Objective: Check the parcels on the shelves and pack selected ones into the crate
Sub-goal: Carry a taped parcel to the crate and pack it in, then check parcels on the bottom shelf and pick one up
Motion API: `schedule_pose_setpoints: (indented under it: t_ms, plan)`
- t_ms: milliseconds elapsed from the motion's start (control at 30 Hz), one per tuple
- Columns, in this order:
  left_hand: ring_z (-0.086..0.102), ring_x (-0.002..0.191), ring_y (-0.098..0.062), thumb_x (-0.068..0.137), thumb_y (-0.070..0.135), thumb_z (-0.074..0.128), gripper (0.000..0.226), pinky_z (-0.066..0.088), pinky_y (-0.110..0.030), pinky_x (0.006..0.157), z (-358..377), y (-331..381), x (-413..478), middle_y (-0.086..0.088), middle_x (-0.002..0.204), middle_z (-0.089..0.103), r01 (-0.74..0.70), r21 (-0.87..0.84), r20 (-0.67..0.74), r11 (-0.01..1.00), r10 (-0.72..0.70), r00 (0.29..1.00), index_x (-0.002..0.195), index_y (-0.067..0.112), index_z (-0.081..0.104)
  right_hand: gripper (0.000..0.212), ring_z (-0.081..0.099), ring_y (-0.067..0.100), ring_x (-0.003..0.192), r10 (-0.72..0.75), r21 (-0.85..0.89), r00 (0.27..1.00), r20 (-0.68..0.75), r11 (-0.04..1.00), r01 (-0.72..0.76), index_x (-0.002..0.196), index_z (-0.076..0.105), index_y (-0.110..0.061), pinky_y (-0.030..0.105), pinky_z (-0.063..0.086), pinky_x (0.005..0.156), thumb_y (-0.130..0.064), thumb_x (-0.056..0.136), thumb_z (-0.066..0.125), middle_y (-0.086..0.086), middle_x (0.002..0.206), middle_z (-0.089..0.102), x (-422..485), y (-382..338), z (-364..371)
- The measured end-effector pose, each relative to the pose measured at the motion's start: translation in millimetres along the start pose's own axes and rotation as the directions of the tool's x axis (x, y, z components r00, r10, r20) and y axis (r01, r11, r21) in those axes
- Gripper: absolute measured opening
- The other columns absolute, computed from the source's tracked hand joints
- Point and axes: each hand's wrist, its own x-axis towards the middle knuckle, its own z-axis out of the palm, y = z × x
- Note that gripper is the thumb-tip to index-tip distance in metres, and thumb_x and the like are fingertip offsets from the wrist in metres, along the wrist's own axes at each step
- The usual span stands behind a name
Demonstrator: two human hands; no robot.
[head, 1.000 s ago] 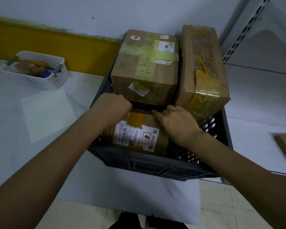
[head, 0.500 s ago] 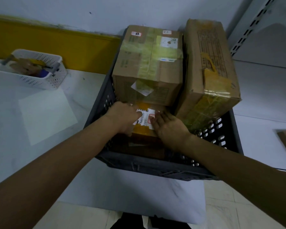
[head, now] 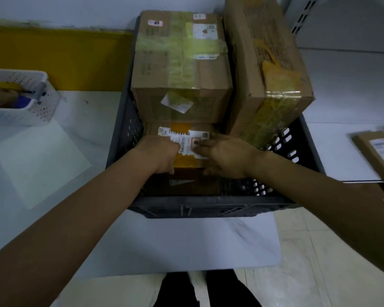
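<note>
Both hands are down in the crate (head: 208,207) on the small parcel (head: 186,161), which lies low in its near part, in front of the big taped box (head: 180,63) and just left of the tall box (head: 268,69) standing tilted at the right side. The left hand (head: 157,154) curls over the parcel's left end. The right hand (head: 226,156) lies flatter, fingers stretched across the label, so the two are apart with the parcel between them. To seat it well, I judge it should go down flat, label up, snug against the big box, without jolting the tall box, which could slip onto the wrists. On the desk (head: 186,240) to the left sit a white basket (head: 20,103) and a sheet of paper (head: 38,160). Another parcel (head: 377,151) waits on the shelf (head: 353,96) at right.
</note>
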Motion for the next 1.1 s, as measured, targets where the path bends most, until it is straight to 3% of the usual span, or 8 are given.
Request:
schedule_pose_setpoints:
  t_ms: [67, 133, 333, 433, 567, 667, 867, 1100]
  plan:
    - [0.051, 0.088, -0.016, 0.088, 0.054, 0.054, 0.039, 0.039, -0.029, 0.066, -5, -1, -4, -0.005, 0.111, 0.058, -0.041, -0.037, -0.095, 0.998, 0.037, 0.995, 0.103, 0.018, 0.051, 0.058, 0.052, 0.025, 0.121, 0.089, 0.298, 0.996, -0.021, 0.951, -0.079, 0.143, 0.041, -0.021, 0.025, 0.039, 0.087, -0.047, 0.093, 0.052, 0.008, 0.137, 0.053, -17, -3, -14]
    - [0.056, 0.087, -0.018, 0.091, 0.054, 0.045, 0.038, 0.047, -0.033, 0.068, -18, 4, -11, -0.003, 0.101, 0.062, -0.109, -0.134, -0.281, 0.985, 0.068, 0.957, 0.099, 0.018, 0.057, 0.046, 0.059, 0.023, 0.107, 0.167, 0.475, 0.978, -0.124, 0.875, -0.089, 0.135, 0.052, -0.020, 0.026, 0.043, 0.079, -0.041, 0.094, 0.052, 0.007, 0.122, 0.063, -45, -6, -21]
    - [0.051, 0.118, -0.018, 0.097, 0.044, 0.037, 0.043, 0.047, -0.037, 0.088, -72, 93, -37, 0.000, 0.129, 0.057, -0.403, -0.233, -0.726, 0.885, 0.117, 0.678, 0.130, 0.021, 0.051, 0.040, 0.061, 0.014, 0.106, 0.564, 0.705, 0.694, -0.447, 0.700, -0.114, 0.131, 0.055, -0.027, 0.035, 0.052, 0.086, -0.041, 0.093, 0.051, -0.006, 0.120, 0.065, -160, -9, -11]
    - [0.036, 0.138, -0.018, 0.096, 0.046, 0.029, 0.055, 0.033, -0.037, 0.108, -85, 167, -39, 0.000, 0.149, 0.041, -0.498, -0.185, -0.796, 0.847, 0.169, 0.582, 0.143, 0.019, 0.039, 0.046, 0.051, 0.013, 0.123, 0.709, 0.741, 0.541, -0.453, 0.636, -0.214, 0.139, 0.047, -0.025, 0.030, 0.045, 0.098, -0.041, 0.096, 0.051, -0.005, 0.136, 0.055, -229, -9, 19]
    - [0.018, 0.145, -0.014, 0.098, 0.048, 0.025, 0.060, 0.013, -0.028, 0.114, -86, 279, -38, 0.001, 0.156, 0.026, -0.616, -0.134, -0.810, 0.776, 0.272, 0.519, 0.148, 0.017, 0.029, 0.057, 0.045, 0.014, 0.130, 0.826, 0.770, 0.428, -0.367, 0.528, -0.357, 0.142, 0.042, -0.024, 0.026, 0.036, 0.101, -0.051, 0.091, 0.042, -0.004, 0.143, 0.048, -331, -8, 79]
    - [0.011, 0.147, -0.014, 0.096, 0.055, 0.017, 0.064, 0.017, -0.035, 0.118, -61, 359, -37, 0.002, 0.158, 0.018, -0.684, -0.141, -0.738, 0.716, 0.384, 0.555, 0.150, 0.020, 0.017, 0.066, 0.045, 0.015, 0.129, 0.893, 0.781, 0.385, -0.233, 0.407, -0.473, 0.142, 0.041, -0.027, 0.025, 0.037, 0.097, -0.060, 0.085, 0.033, -0.006, 0.144, 0.047, -403, -11, 129]
    - [-0.006, 0.147, -0.008, 0.086, 0.068, 0.005, 0.080, 0.015, -0.039, 0.120, 10, 459, -22, 0.008, 0.160, -0.003, -0.565, -0.237, -0.479, 0.791, 0.410, 0.776, 0.152, 0.023, 0.000, 0.061, 0.043, 0.013, 0.130, 0.913, 0.795, 0.409, -0.001, 0.249, -0.553, 0.143, 0.039, -0.027, 0.025, 0.034, 0.104, -0.055, 0.089, 0.040, -0.006, 0.146, 0.045, -497, -15, 218]
    - [-0.003, 0.147, -0.010, 0.072, 0.082, -0.012, 0.100, 0.016, -0.039, 0.120, 39, 482, -6, 0.007, 0.159, -0.003, -0.408, -0.364, -0.426, 0.837, 0.240, 0.872, 0.152, 0.023, 0.001, 0.053, 0.040, 0.011, 0.131, 0.843, 0.807, 0.536, -0.037, 0.341, -0.482, 0.144, 0.037, -0.027, 0.018, 0.030, 0.101, -0.046, 0.095, 0.048, -0.007, 0.146, 0.043, -507, 26, 236]
